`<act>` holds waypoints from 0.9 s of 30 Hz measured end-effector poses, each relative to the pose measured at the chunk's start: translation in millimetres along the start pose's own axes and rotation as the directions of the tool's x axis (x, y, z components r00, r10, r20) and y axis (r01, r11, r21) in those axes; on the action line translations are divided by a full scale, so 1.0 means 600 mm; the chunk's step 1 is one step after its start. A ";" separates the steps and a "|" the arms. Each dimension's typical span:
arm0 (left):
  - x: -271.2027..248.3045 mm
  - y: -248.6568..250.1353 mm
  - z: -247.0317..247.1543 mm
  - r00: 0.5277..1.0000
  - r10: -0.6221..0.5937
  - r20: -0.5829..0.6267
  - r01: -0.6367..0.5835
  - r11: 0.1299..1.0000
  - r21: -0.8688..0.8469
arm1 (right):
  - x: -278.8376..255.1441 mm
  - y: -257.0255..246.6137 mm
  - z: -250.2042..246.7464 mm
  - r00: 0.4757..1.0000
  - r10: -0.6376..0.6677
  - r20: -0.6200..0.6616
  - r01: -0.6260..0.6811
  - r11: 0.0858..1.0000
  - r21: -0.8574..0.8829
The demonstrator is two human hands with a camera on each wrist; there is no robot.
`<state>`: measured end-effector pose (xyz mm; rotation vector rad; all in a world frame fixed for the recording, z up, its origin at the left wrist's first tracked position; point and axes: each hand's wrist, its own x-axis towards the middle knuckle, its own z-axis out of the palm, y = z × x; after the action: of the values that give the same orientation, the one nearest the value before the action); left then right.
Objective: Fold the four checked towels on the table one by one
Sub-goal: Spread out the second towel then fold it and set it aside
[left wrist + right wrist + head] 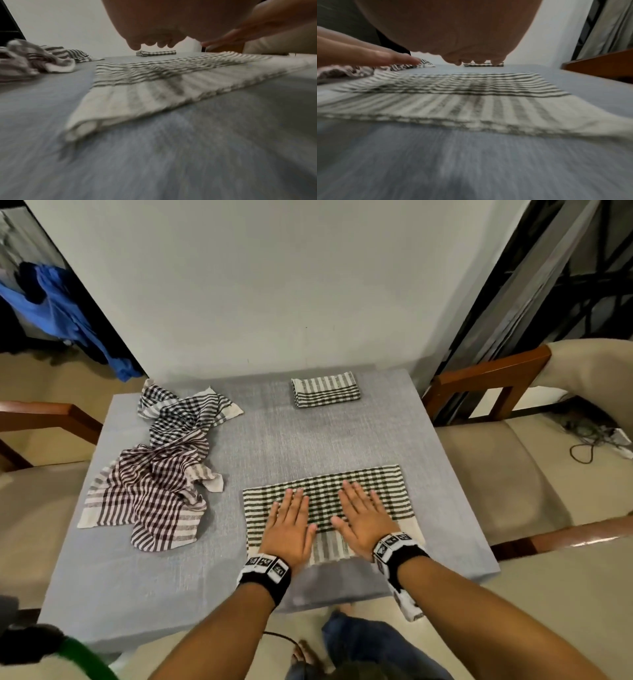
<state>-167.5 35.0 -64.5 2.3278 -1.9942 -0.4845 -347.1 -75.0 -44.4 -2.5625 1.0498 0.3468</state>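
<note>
A green-and-white checked towel lies folded into a broad band near the front right of the grey table. My left hand and right hand lie side by side on it, palms down, fingers straight. The left wrist view shows my left hand above this towel; the right wrist view shows my right hand over the towel. A fully folded green checked towel sits at the far edge. A black checked towel and a maroon checked towel lie crumpled at the left.
A white wall stands right behind the table. Wooden chairs with beige cushions flank it, one at the right and one at the left. Blue clothing hangs far left. Cables lie behind the right chair.
</note>
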 end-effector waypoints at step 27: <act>0.065 -0.021 0.017 0.995 -0.095 -0.042 0.098 0.993 0.067 | 0.075 0.030 -0.010 0.999 -0.022 0.044 0.021 1.000 0.019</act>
<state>-153.2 1.3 -85.3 2.4639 -1.9189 -0.3770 -328.1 -117.6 -58.9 -2.5361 1.0039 0.3851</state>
